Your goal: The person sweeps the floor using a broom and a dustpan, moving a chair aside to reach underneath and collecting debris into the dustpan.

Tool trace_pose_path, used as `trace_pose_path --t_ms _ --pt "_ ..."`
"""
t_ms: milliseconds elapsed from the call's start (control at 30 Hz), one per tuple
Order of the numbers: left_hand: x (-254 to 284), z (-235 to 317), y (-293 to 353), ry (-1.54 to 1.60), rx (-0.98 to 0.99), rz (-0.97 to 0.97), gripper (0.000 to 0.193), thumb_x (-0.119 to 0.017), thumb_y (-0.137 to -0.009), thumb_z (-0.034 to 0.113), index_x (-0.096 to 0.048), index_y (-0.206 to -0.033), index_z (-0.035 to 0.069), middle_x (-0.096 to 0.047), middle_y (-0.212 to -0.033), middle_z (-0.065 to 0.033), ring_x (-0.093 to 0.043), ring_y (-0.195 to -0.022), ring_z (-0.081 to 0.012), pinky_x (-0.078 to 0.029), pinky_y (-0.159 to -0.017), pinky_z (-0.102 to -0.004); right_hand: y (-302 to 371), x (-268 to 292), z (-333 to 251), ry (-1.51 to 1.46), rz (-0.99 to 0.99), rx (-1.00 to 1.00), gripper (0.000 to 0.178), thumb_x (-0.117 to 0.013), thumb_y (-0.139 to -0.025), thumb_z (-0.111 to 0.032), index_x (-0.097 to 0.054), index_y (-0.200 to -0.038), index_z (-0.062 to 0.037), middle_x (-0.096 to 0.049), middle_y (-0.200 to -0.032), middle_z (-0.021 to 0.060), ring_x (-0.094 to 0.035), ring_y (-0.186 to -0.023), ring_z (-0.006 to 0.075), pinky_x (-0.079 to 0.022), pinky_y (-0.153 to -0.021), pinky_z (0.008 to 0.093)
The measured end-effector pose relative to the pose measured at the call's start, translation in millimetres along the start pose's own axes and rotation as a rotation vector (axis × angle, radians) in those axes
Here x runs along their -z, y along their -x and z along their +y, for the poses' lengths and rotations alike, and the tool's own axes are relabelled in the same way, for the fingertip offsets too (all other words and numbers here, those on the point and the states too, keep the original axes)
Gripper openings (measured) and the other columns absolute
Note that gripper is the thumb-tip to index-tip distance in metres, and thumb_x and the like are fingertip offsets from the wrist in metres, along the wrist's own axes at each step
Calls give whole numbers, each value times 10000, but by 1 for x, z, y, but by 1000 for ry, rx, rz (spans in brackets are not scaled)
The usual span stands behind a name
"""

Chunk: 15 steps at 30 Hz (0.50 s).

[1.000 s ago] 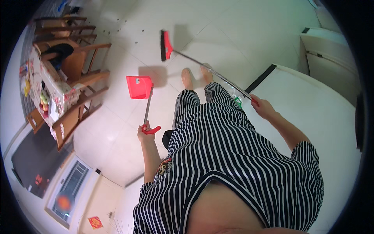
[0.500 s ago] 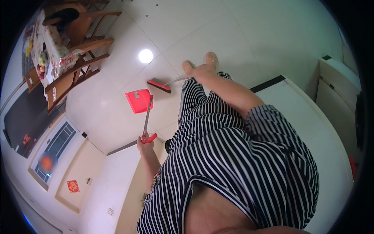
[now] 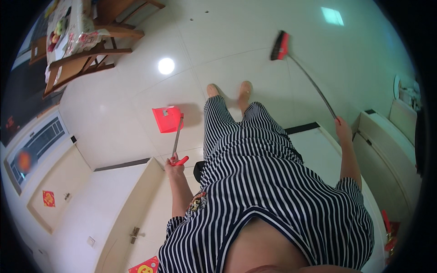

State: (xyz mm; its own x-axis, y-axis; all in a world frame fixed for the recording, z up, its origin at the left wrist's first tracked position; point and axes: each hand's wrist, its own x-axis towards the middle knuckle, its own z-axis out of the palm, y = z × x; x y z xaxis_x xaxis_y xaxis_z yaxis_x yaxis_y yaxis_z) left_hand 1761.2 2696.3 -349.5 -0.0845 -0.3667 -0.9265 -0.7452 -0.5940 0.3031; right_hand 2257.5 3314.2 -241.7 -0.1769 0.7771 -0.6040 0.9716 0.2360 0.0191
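Note:
My left hand (image 3: 175, 168) is closed round the handle of a dustpan near its red grip. The red dustpan (image 3: 166, 120) is at the lower end of its metal pole, to the left of my feet. Out to the right, my right hand (image 3: 344, 130) is wrapped round the long pole of a broom. The broom's red and black head (image 3: 280, 45) is ahead and to the right of my feet, its bristles facing left. Whether the broom or the dustpan touches the floor I cannot tell.
Pale tiles cover the floor (image 3: 227, 59), with a few small dark bits (image 3: 207, 12) far ahead. Wooden chairs (image 3: 86, 63) stand by a cloth-covered table (image 3: 75, 27) at the far left. White walls with dark skirting (image 3: 122, 164) flank me, and a cabinet (image 3: 378, 150) is at the right.
The broom has swung from near the dustpan far out to the right with my right hand. My left hand still holds the dustpan. The view has shifted.

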Motion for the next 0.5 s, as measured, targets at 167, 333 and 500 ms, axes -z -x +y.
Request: trace_pose_path --t_ms 167,333,500 --pt "-21 -33 -4 11 11 -2 402 -345 -1004 284 -444 -740 -3 -558 -646 -123 -455 -445 -85 -331 -368 -169 14 -16 -48 -25 93 2 385 -463 -964 -271 -562 -1219 1 -623 -1085 252 -601 -1011 401 -481 -844 444" --pt "-29 -54 -11 -3 -38 -6 405 -330 -1019 270 -436 -740 -3 -443 -545 -54 -642 -711 -178 -346 -375 -170 38 -46 -101 -129 -21 180 314 -453 -956 -283 -600 -1119 -58 -644 -935 232 -608 -871 428 -495 -748 468" --pt "-37 -32 -37 -16 -68 -61 379 -352 -1011 268 -425 -744 10 -436 -536 -49 -597 -613 -169 -375 -381 -171 4 -106 -259 -21 -213 404 323 -393 -968 -298 -581 -1174 -136 -654 -880 196 -620 -815 401 -487 -703 506"
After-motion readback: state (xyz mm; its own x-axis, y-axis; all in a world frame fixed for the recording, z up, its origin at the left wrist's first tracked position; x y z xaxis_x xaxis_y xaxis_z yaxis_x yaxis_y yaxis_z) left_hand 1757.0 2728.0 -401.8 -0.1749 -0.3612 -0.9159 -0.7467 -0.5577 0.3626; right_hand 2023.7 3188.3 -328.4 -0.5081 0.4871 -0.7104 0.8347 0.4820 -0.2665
